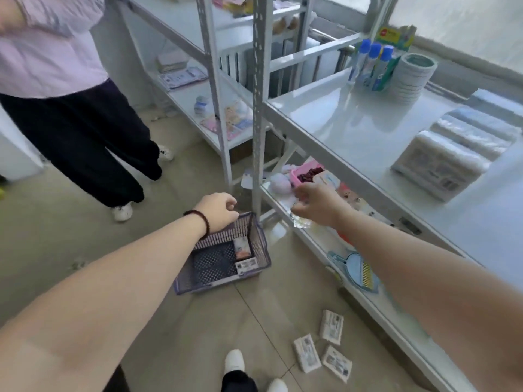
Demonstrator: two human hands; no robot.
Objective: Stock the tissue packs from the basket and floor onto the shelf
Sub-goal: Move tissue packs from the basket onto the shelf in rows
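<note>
Tissue packs: 3 loose on floor (322,353) nr bottom of view, just beside the lower shelf edge (368,301); 2 more lying in the basket (263,250), against its right wall. Bigger wrapped stack of packs (444,168) already up on the upper shelf (339,108), right side. Basket sits on floor, just left of the shelf post.

Risks, my read:
- Right hand's crinkly clear wrapper is pinched only at a corner and hangs loose; could slip or snag the shelf lip.
- Lower shelf is crowded w/ small goods (pink tray, comb, soft toys), so a reach in there may knock sth off.
- Floor packs lie close to wearer's shoes; easy to step on when shifting.
- 2nd person stands near, left; may get in the way.

Hands:
- Left hand (219,212): arm stretched fwd, hovering over basket's far rim, fingers curled loosely, half closed, nothing held. Bead bracelet at wrist.
- Right hand (314,205): arm extended to the lower shelf edge, fingers pinched on the clear wrapper (301,222); contents can't be made out.
</note>
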